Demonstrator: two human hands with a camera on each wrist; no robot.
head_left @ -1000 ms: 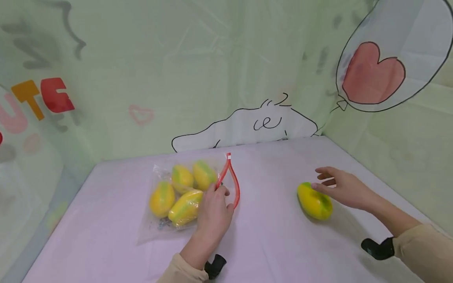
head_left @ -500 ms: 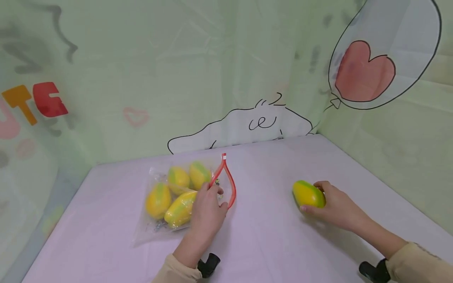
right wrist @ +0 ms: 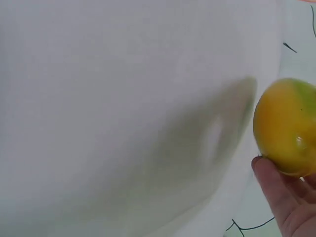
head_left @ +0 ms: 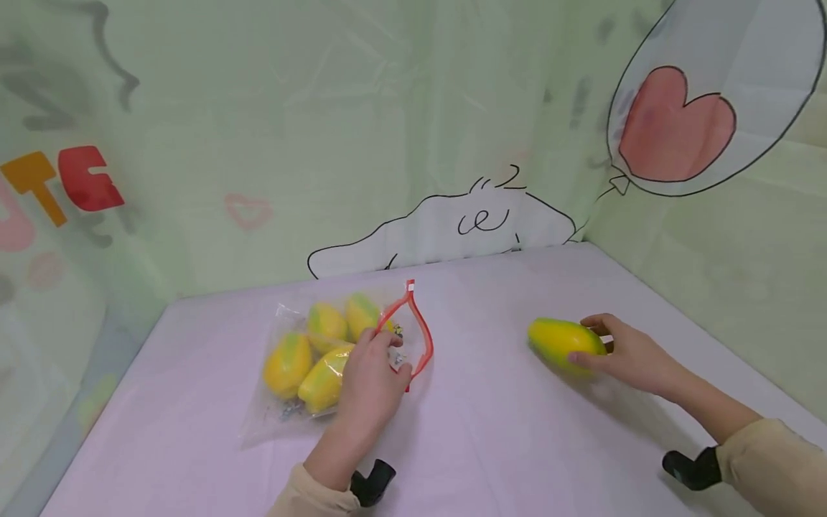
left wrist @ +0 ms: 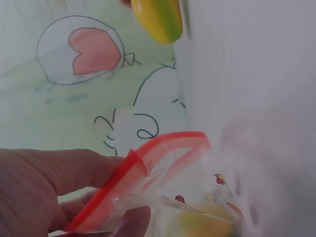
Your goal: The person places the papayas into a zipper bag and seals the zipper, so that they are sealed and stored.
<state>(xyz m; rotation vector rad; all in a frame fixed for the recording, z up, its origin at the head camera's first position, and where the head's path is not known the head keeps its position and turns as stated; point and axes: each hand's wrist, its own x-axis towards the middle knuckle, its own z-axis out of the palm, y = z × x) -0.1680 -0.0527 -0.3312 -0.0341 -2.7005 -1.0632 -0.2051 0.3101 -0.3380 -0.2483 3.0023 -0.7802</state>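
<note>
With my left hand I am pinching the red rim of a bag, and its mouth is gaping. The bag is thin, clear, crinkled plastic, lying on the counter to my left. Through the film, four smooth fruits are showing, plump and rounded, yellow streaked with green. With my right hand I am grasping another fruit, a longish oval with a glossy skin, yellow shading to green; it is sitting outside the bag, well to its right. I cannot tell whether it is touching the counter. The counter is wearing a pale lilac covering with faint creases. Behind, a pale green sheet is hanging, printed with a balloon.

The left wrist view is showing what the head view is hiding: the rim is running between my thumb and fingers, and small coloured prints are dotting the film. The right wrist view is catching the fruit's blunt, shiny end resting against my fingertips, and a soft shadow stretching over the counter. Only the head view is taking in all four bagged fruits.
</note>
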